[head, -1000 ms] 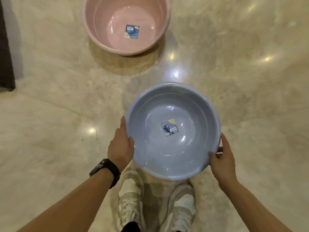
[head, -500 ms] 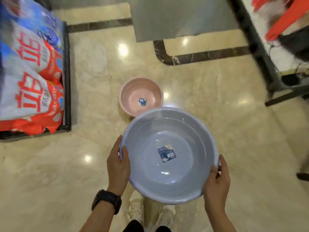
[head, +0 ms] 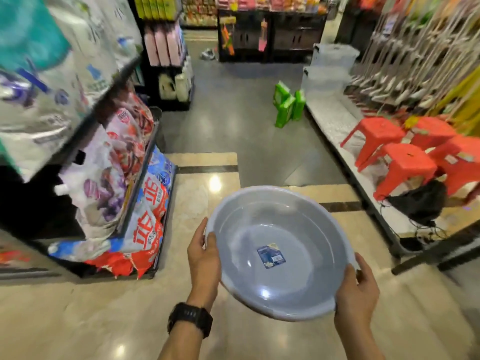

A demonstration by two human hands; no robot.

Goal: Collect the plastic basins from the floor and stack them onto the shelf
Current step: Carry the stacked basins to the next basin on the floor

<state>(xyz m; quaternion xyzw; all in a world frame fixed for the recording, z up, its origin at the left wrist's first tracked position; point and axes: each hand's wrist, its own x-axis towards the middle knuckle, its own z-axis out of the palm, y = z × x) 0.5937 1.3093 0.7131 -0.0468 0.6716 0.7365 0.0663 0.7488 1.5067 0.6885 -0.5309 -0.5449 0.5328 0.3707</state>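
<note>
I hold a round blue-grey plastic basin (head: pixel 262 229) in front of me, above the floor, with a small blue label stuck inside its bottom. My left hand (head: pixel 203 258), with a black watch on the wrist, grips the basin's left rim. My right hand (head: pixel 357 289) grips the rim at the lower right. The basin tilts slightly down toward me. The pink basin is out of view.
A shelf rack (head: pixel 145 157) packed with bagged goods stands at my left. Red plastic stools (head: pixel 400 162) sit on a low platform at the right, with mop handles behind. Green packs (head: pixel 285 105) lie on the aisle floor ahead, and clear storage bins (head: pixel 330 68) stand beyond them.
I have stood up with the basin; the view swung from the floor to the shop aisle. The pink basin has dropped out of sight. Both hands keep their grip.
</note>
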